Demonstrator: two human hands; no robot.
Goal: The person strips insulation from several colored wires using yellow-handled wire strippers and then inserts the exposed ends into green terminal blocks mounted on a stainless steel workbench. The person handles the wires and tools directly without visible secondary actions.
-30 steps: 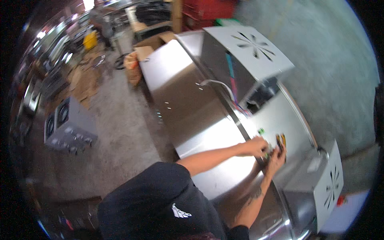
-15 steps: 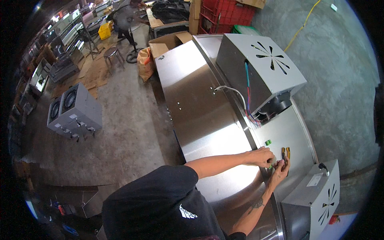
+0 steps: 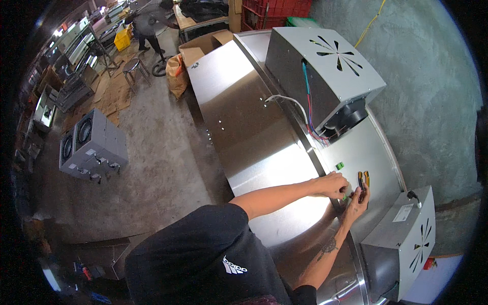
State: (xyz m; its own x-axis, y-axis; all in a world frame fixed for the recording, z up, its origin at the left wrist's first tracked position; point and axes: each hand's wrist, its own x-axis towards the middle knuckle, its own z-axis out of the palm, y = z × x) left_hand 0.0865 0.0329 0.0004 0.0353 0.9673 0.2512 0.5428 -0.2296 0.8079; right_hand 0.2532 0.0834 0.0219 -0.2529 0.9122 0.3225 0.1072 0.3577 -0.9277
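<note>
Both my hands are together above the metal panel at right of centre. My left hand (image 3: 333, 185) is closed, its fingertips curled downward in a pinch; what they hold is hidden. Opposite it, my right hand (image 3: 359, 201) is closed around hand pliers; their black-and-orange handles (image 3: 364, 180) stick out past my fingers, and the jaws are hidden. A small green piece (image 3: 344, 197) shows between my hands; I cannot tell which hand touches it. Just beyond lies another small green block (image 3: 340, 165) on the panel.
A grey vented metal box (image 3: 325, 66) with a black round outlet and loose wires stands beyond my hands; a similar box (image 3: 401, 239) is nearer on the right. A shiny steel sheet (image 3: 244, 127) spans the left. A fan unit (image 3: 96, 145) sits on the floor; a person (image 3: 147, 30) stands farther off.
The view has shifted, so most things sit slightly higher in the picture. My hands stay close together at the same spot, and the pliers keep their place at my right hand.
</note>
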